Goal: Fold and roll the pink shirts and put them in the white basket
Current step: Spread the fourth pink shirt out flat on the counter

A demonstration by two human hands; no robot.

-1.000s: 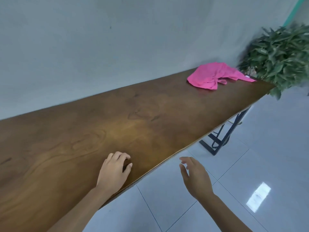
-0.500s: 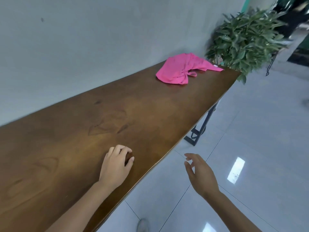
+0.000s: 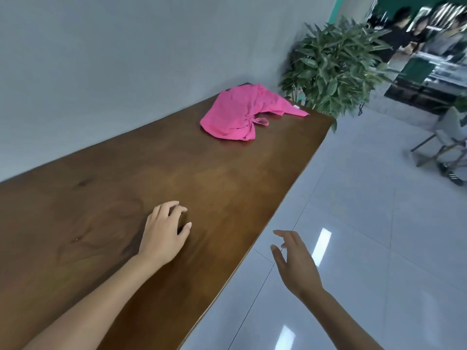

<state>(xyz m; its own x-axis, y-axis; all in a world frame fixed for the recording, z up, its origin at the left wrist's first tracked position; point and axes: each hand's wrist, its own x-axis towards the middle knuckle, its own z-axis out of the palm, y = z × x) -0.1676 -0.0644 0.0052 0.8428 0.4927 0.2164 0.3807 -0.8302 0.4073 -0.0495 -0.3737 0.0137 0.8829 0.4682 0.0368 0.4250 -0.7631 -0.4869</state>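
Observation:
A crumpled pink shirt (image 3: 242,113) lies in a heap at the far end of the long brown wooden table (image 3: 227,188), close to the grey wall. My left hand (image 3: 165,232) rests on the tabletop with loosely curled fingers, holding nothing, well short of the shirt. My right hand (image 3: 294,261) hovers off the table's right edge over the floor, fingers relaxed and empty. No white basket is in view.
A leafy green potted plant (image 3: 333,64) stands just beyond the table's far end. Glossy tiled floor (image 3: 366,223) runs along the right. Blurred people (image 3: 414,34) and a chair (image 3: 444,145) are at the far right.
The view has swung right and closer along the table; the shirt now appears nearer and more central. Both hands have kept their poses, moving forward with me.

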